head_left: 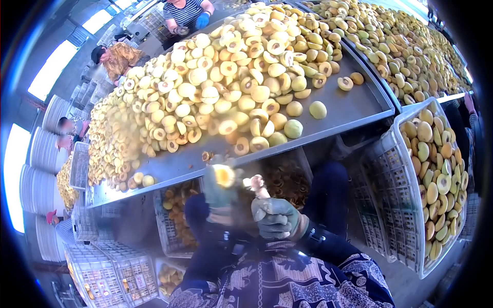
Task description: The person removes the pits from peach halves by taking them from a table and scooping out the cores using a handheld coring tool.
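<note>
My left hand [218,197], in a grey-green glove and smeared by motion, holds a yellow peach half [224,175] just off the table's near edge. Beside it on the right, my gloved right hand [277,218] is closed in a fist. A short, pinkish, pale-tipped tool [258,186] sticks up from that fist towards the peach half; its exact kind is unclear. Beyond both hands, a big heap of halved yellow peaches [221,82] covers much of the metal table [354,105]. Some halves still show brown pits or pit hollows.
Right of me stands a white plastic crate [398,200] full of peach halves. Below the table edge, crates hold brown pits [287,179] and fruit pieces [179,215]. Another heap [390,46] lies across a divider. Several people work along the far and left sides, near stacked crates [110,272].
</note>
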{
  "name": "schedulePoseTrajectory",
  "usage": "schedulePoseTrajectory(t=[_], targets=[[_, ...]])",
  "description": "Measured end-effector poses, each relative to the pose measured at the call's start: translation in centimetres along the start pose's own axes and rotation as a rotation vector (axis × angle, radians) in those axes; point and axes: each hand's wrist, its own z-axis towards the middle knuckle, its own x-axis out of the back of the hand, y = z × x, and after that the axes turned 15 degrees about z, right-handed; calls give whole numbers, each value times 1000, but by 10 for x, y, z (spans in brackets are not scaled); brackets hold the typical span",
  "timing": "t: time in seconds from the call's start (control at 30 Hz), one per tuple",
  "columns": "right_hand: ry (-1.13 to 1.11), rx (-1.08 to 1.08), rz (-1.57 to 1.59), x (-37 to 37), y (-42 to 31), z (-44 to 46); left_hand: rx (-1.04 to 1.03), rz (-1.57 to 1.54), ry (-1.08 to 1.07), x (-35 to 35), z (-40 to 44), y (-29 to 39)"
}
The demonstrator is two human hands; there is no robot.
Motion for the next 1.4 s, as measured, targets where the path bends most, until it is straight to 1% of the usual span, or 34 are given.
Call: schedulePoseTrajectory(t=[0.03, 0.07, 0.1, 0.13, 0.17, 0.2, 0.23, 0.3, 0.37, 0.4, 0.43, 0.47, 0.5, 0.53, 0.6, 0.63, 0.7, 0.73, 0.83, 0.93, 1.03, 1.07, 1.17, 1.23, 1.27, 1.33, 1.37, 1.4], targets=[[-72, -21, 25, -1, -4, 0, -43, -13, -27, 24, 11, 7], [71, 23, -134, -10, -6, 1, -86, -28, -54, 48, 21, 13], [306, 83, -282, -8, -10, 3, -184, 179, 38, 64, 18, 29], [543, 145, -429, -2, -16, 4, -229, 284, 198, 100, 35, 29], [783, 205, -575, 4, -24, 6, -202, 383, 284, 113, 35, 45], [899, 273, -617, 14, -32, 11, -251, 612, 307, 136, 40, 54], [878, 316, -506, 30, -48, 12, -238, 1092, 366, 187, 61, 48], [853, 349, -331, 61, -76, 10, -144, 2090, 484, 148, 43, 80], [1002, 344, -600, 40, -72, 22, -540, 1850, 125, 137, 60, 71], [1078, 337, -735, 33, -70, 27, -523, 1678, 23, 124, 71, 62], [1024, 341, -832, 39, -68, 27, -494, 1504, -72, 111, 83, 52], [969, 347, -928, 48, -64, 24, -284, 1299, -92, 85, 96, 40], [913, 355, -1027, 53, -63, 23, -225, 1272, -157, 54, 102, 31], [973, 320, -1045, 49, -62, 23, -165, 1245, -224, 25, 104, 26], [1056, 290, -984, 32, -63, 20, 36, 1456, -403, -24, 113, 23], [1095, 275, -954, 26, -65, 18, -71, 1548, -382, -30, 116, 12], [1068, 326, -940, 30, -65, 15, -292, 1724, -324, -28, 129, -17], [1052, 347, -935, 31, -64, 14, -313, 1749, -298, -24, 136, -25], [943, 429, -857, 18, -66, 18, -18, 1580, -459, -21, 144, -26], [1058, 453, -900, -3, -63, 24, 15, 815, -312, -24, 128, -23], [850, 396, -1024, -3, -61, 21, 203, 516, -390, -34, 96, 5], [858, 448, -1168, -6, -57, 24, 28, 456, -397, -30, 87, -3], [877, 606, -1587, -13, -43, 27, -103, 247, -331, -56, 41, 14], [882, 697, -1859, -12, -39, 23, -17, 165, -357, -52, 30, 14], [880, 692, -1900, -13, -37, 21, 26, 124, -368, -50, 26, 15], [869, 681, -1986, -15, -35, 15, 33, 77, -351, -53, 14, 17], [901, 642, -2052, -16, -33, 13, 38, 55, -343, -53, 10, 17], [932, 601, -2119, -18, -30, 12, 57, 64, -386, -51, 10, 17]])
